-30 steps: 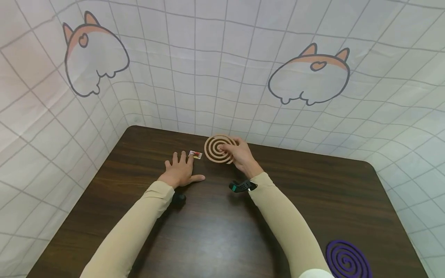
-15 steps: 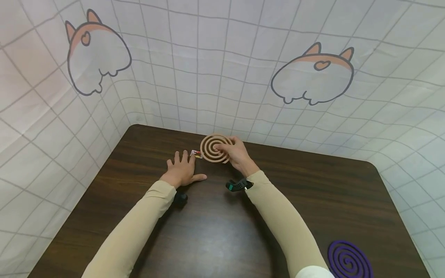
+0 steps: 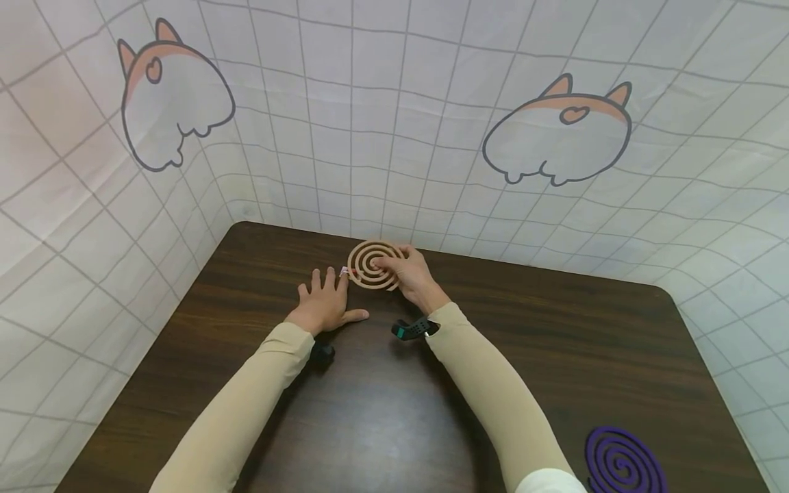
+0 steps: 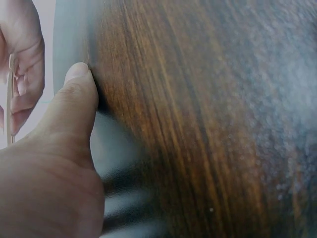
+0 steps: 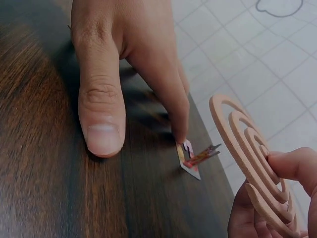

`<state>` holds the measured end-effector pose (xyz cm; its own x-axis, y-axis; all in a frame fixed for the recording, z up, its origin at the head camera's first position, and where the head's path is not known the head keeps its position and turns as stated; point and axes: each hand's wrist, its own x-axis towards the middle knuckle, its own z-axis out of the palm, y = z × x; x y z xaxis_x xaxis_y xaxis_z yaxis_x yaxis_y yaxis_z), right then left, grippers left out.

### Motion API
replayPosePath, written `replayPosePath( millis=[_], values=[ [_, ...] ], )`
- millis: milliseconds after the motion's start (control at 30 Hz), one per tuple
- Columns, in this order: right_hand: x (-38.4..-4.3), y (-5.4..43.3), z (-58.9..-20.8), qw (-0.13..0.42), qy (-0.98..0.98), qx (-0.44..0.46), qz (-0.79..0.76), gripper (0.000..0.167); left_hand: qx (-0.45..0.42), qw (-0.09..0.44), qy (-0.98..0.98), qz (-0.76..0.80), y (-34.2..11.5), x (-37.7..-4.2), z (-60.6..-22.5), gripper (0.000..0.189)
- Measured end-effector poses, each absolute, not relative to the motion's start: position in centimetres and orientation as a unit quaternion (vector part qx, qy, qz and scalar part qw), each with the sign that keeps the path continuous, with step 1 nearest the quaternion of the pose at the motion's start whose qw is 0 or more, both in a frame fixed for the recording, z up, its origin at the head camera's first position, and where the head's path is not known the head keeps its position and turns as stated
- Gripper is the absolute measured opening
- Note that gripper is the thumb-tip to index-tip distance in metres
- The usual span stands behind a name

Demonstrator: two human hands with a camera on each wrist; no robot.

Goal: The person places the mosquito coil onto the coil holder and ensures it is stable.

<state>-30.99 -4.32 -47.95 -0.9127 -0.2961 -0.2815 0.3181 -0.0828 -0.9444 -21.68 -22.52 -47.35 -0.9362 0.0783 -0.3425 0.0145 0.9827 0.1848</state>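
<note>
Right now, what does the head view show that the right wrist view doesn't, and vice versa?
Head view only: the purple spiral at the table's near right, both beige sleeves, and the black band at the right wrist.

Right wrist view only: the forked tip of the prong rising from the small printed card.

Both: the left hand, the right hand pinching the tan spiral, the card, the dark tabletop, and the gridded backdrop.

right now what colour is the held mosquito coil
Light tan; the mosquito coil shows best in the right wrist view.
</note>
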Motion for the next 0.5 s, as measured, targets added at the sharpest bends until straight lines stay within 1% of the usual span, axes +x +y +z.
replayPosePath(
  millis=[233, 500],
  values=[
    [-31.1, -5.0, -48.3, 0.208, 0.644, 0.017, -0.736, 0.056, 0.021, 0.181, 0.979, 0.090, -22.5, -21.7, -47.4, 0.104],
    [-31.1, -5.6, -48.7, 0.208, 0.646, 0.018, -0.734, 0.053, 0.021, 0.181, 0.979, 0.091, -22.6, -21.7, -47.4, 0.103]
  ],
)
